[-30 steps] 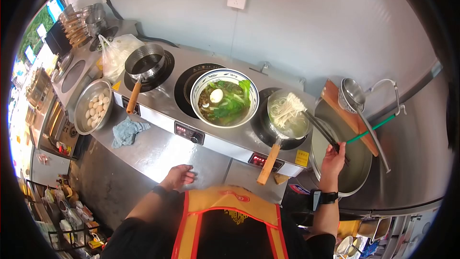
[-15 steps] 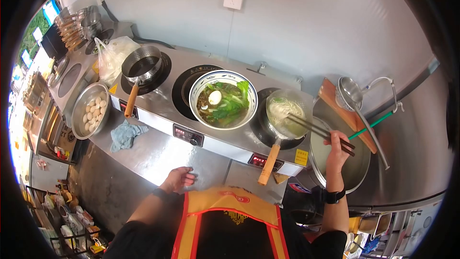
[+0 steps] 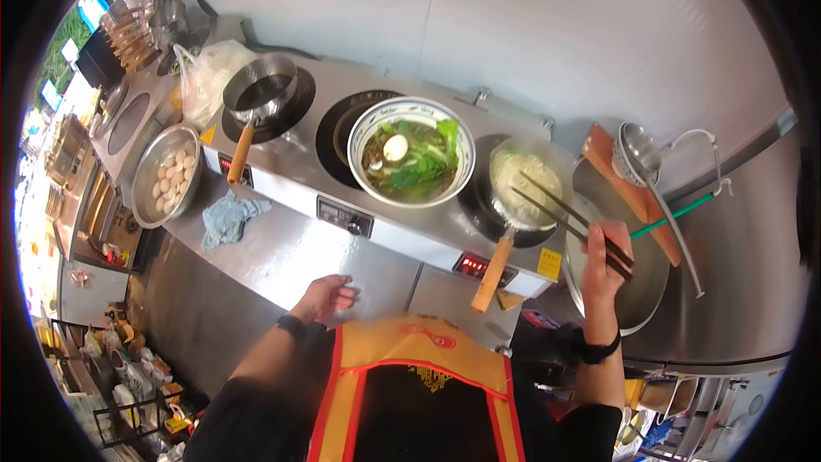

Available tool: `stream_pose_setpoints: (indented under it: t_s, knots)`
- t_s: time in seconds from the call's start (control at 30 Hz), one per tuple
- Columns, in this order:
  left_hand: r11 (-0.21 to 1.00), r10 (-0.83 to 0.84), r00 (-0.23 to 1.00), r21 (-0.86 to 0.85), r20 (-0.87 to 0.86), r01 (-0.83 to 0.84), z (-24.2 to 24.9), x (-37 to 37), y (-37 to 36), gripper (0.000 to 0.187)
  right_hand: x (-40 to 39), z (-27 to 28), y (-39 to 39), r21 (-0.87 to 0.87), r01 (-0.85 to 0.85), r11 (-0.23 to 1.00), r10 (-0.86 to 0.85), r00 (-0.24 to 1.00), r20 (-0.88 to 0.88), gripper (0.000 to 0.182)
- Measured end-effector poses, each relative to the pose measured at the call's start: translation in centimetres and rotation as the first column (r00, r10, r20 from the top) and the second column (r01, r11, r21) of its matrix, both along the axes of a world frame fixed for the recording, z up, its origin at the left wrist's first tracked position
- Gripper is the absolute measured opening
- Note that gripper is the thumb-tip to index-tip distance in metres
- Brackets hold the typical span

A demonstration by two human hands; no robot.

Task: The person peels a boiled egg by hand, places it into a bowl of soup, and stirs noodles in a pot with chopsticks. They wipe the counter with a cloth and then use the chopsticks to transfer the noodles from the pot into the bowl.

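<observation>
My right hand (image 3: 605, 258) grips a pair of long dark chopsticks (image 3: 566, 216). Their tips, spread apart, reach the pale noodles (image 3: 528, 173) in a steaming small pot (image 3: 522, 222) with a wooden handle (image 3: 493, 275). Low over the steel counter, my left hand (image 3: 327, 298) holds nothing, its fingers loosely bent and the thumb stretched out. Left of the noodle pot, a large patterned bowl (image 3: 469, 173) contains broth, leafy greens (image 3: 419, 173) and a pale egg (image 3: 395, 148).
A dark-looking pan (image 3: 261, 90) occupies the left burner. Farther left are a metal basin (image 3: 145, 216) of eggs, a blue cloth (image 3: 231, 216) and a plastic bag (image 3: 205, 77). At right, a large pot (image 3: 654, 291) has a wooden board (image 3: 629, 192) and a ladle (image 3: 640, 147) above it.
The chopstick tips have parted in the noodles, and my right hand sits slightly lower against the big pot. My left hand's fingers are a little more curled. The whole view has shifted slightly.
</observation>
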State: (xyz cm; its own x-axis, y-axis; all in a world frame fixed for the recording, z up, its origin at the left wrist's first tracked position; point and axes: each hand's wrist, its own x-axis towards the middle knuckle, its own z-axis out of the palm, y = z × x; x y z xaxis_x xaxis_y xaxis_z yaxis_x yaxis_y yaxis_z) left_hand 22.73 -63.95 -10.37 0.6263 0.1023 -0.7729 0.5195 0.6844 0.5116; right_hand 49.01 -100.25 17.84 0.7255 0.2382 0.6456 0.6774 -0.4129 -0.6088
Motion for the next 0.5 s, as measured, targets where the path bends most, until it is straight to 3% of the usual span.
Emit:
stream_pose_setpoints:
  t_s: [0.1, 0.2, 0.27, 0.33, 0.37, 0.43, 0.5]
  knots:
    - [0.998, -0.069, 0.997, 0.005, -0.015, 0.069, 1.2, 0.3, -0.2, 0.027, 0.1, -2.6, 1.3, 0.071, -0.101, 0.992, 0.111, 0.980, -0.164, 0.006]
    - [0.985, -0.165, 0.984, 0.052, 0.067, 0.162, 2.2, 1.5, -1.2, 0.024, 0.7, -3.9, 1.0, -0.102, -0.055, 0.993, 0.065, 0.993, 0.098, 0.004]
    - [0.982, -0.186, 0.979, 0.046, 0.085, 0.183, 1.9, 2.9, -2.3, 0.025, 0.3, -3.6, 0.2, -0.158, -0.040, 0.987, 0.059, 0.991, 0.121, 0.004]
    - [0.926, -0.373, 0.918, 0.121, 0.135, 0.359, 2.2, 5.1, -3.8, 0.032, -0.6, -2.9, 0.0, -0.211, 0.027, 0.977, 0.003, 0.990, 0.138, 0.004]
    - [0.930, -0.364, 0.921, 0.113, 0.137, 0.351, 2.7, 5.9, -4.8, 0.032, -1.2, -2.3, 0.1, -0.219, 0.018, 0.976, 0.013, 0.991, 0.136, 0.004]
    - [0.856, -0.515, 0.792, 0.159, 0.328, 0.492, 3.7, 8.5, -6.5, 0.038, -2.3, -0.9, 0.1, -0.291, 0.045, 0.956, -0.023, 0.997, 0.077, 0.004]
    - [0.813, -0.577, 0.726, 0.179, 0.375, 0.554, 4.3, 10.9, -8.0, 0.041, -3.3, -0.1, -0.5, -0.294, 0.047, 0.955, -0.013, 0.993, 0.119, 0.003]
